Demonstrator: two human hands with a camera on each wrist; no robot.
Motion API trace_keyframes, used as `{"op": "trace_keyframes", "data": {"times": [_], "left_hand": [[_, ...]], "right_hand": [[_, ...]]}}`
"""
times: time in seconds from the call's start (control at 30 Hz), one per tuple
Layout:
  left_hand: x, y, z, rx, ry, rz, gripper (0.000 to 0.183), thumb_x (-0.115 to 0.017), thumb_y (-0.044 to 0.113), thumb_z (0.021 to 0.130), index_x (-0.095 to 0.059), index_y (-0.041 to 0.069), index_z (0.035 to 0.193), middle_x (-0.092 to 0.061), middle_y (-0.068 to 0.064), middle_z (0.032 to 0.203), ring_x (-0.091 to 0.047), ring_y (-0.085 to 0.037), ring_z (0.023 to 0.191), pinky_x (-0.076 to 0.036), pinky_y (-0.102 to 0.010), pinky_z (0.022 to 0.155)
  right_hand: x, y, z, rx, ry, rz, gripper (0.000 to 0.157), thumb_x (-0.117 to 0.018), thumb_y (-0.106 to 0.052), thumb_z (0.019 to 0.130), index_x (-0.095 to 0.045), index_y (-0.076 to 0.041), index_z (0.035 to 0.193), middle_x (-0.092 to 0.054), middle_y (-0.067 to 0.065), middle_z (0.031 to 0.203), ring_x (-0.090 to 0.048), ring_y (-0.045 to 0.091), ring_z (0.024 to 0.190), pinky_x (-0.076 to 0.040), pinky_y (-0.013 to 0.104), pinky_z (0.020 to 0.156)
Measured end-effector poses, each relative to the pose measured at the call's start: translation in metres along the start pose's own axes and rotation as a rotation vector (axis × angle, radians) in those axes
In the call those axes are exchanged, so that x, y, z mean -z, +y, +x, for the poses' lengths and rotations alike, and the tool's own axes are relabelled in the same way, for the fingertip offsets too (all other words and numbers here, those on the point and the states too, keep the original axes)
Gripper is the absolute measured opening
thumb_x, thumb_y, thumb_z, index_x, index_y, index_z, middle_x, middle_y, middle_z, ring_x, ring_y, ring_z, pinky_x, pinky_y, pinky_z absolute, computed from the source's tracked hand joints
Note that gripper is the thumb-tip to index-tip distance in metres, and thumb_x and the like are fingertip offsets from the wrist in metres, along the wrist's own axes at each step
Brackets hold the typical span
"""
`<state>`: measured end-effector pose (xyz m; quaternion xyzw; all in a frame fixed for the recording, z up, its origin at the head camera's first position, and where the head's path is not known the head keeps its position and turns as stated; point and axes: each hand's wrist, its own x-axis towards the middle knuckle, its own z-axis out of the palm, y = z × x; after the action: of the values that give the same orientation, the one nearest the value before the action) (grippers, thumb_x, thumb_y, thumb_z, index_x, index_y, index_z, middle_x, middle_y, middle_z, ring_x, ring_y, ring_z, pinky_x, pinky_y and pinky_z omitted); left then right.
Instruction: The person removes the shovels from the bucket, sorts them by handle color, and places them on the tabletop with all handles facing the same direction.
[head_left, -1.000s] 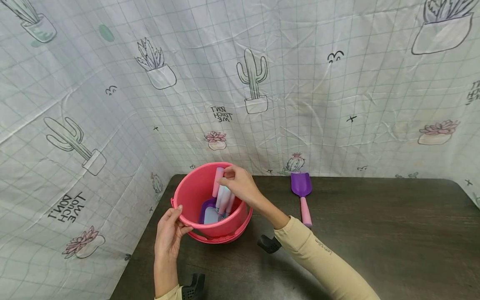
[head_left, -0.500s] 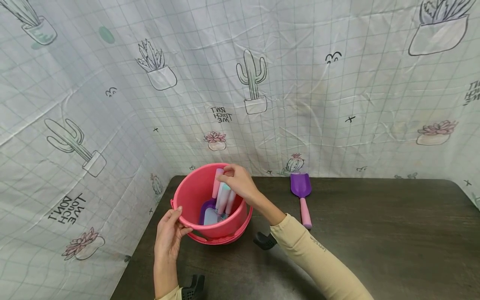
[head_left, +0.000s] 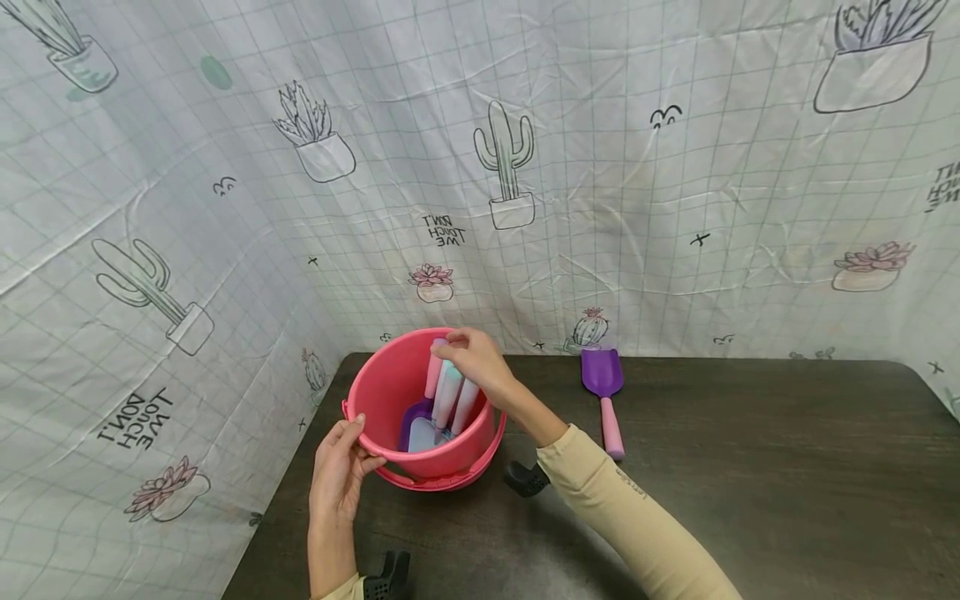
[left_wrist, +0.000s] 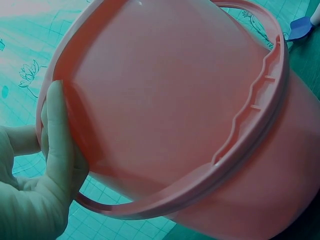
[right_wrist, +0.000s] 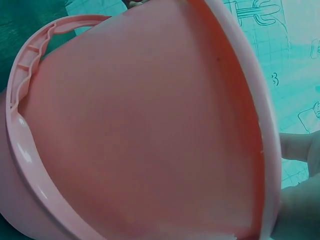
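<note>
A pink bucket (head_left: 375, 392) stands at the left of the dark table, its handle hanging down in front. My left hand (head_left: 341, 467) grips the rim at the near left, with the thumb over the edge; the left wrist view shows these fingers (left_wrist: 59, 130) at the rim. Inside are several toy sand shovels, among them a purple blade (head_left: 411, 415) and a pale blue blade (head_left: 422, 435). Reaching over the right rim, my right hand (head_left: 480, 362) pinches the top of a pink shovel handle (head_left: 432, 379). Paler handles (head_left: 447, 396) lean beside it. The bucket wall hides the lower ends.
Right of the bucket, a purple shovel (head_left: 602, 372) with a pink handle lies on the table (head_left: 750, 467). A cactus-print cloth (head_left: 600, 208) hangs behind the table and along its left side.
My right hand has shifted slightly left, and its thumb now covers the top of the pink handle. The left hand and bucket stay put.
</note>
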<state>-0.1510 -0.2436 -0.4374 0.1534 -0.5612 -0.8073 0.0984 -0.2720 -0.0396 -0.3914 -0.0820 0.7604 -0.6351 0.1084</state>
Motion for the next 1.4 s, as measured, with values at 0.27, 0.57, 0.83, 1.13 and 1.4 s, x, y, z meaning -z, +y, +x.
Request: {"op": "trace_keyframes", "data": {"times": [0.27,0.57,0.83,1.13,1.4], "left_hand": [[0.0,-0.001,0.001,-0.006,-0.003,0.011,0.015,-0.051,0.014,0.109,-0.053,0.002,0.101,-0.067,-0.007,0.076,-0.072,-0.013,0.063,-0.06,-0.025,0.06],[0.0,-0.001,0.001,-0.009,-0.006,0.015,0.013,-0.05,0.012,0.11,-0.053,0.003,0.1,-0.067,-0.007,0.075,-0.072,-0.013,0.062,-0.059,-0.024,0.059],[0.0,0.0,0.001,-0.005,0.004,0.023,0.014,-0.051,0.014,0.109,-0.052,0.001,0.103,-0.066,-0.007,0.077,-0.072,-0.013,0.063,-0.06,-0.025,0.059],[0.0,0.0,0.001,-0.01,-0.004,0.024,0.014,-0.051,0.013,0.109,-0.052,0.003,0.1,-0.066,-0.007,0.077,-0.071,-0.013,0.063,-0.059,-0.025,0.059],[0.0,-0.001,0.001,-0.02,-0.022,0.026,0.016,-0.051,0.013,0.109,-0.052,0.004,0.096,-0.065,-0.007,0.076,-0.071,-0.013,0.063,-0.059,-0.025,0.059]], "right_hand": [[-0.003,-0.001,0.0,0.0,0.021,0.024,0.049,-0.068,-0.025,0.097,-0.059,0.004,0.135,-0.063,0.02,0.132,-0.062,0.033,0.114,-0.054,0.045,0.097],[-0.007,0.001,0.006,0.036,0.034,0.02,0.048,-0.072,-0.022,0.095,-0.061,0.005,0.134,-0.065,0.021,0.128,-0.061,0.035,0.12,-0.05,0.049,0.102],[-0.01,0.0,0.006,0.055,0.037,-0.037,0.048,-0.073,-0.02,0.093,-0.061,0.005,0.133,-0.064,0.022,0.131,-0.06,0.036,0.123,-0.049,0.049,0.104],[-0.015,-0.001,0.01,0.044,0.046,-0.058,0.049,-0.074,-0.021,0.093,-0.061,0.003,0.135,-0.063,0.021,0.132,-0.059,0.035,0.124,-0.049,0.049,0.105],[-0.017,0.0,0.013,0.053,0.077,-0.084,0.048,-0.074,-0.02,0.094,-0.061,0.003,0.133,-0.067,0.02,0.126,-0.064,0.033,0.117,-0.053,0.047,0.099]]}}
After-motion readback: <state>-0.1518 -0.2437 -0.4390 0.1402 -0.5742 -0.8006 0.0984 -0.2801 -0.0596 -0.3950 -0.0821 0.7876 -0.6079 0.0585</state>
